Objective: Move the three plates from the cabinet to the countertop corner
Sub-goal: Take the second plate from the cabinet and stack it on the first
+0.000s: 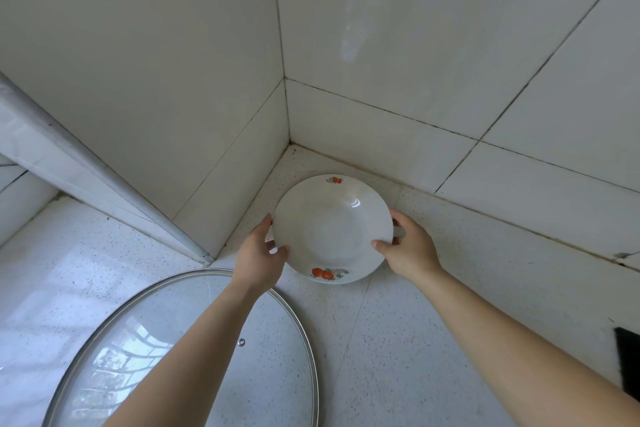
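A white deep plate (332, 229) with small fruit prints on its rim sits low over the speckled countertop (415, 340), close to the corner where two tiled walls meet. My left hand (263, 253) grips its left rim, thumb on top. My right hand (408, 246) grips its right rim in the same way. I cannot tell whether the plate touches the counter or whether other plates lie under it. No cabinet is in view.
A large glass pot lid (194, 357) with a metal rim lies on the counter at the lower left, under my left forearm. White tiled walls (450, 62) close in the corner. A dark object (627, 364) shows at the right edge.
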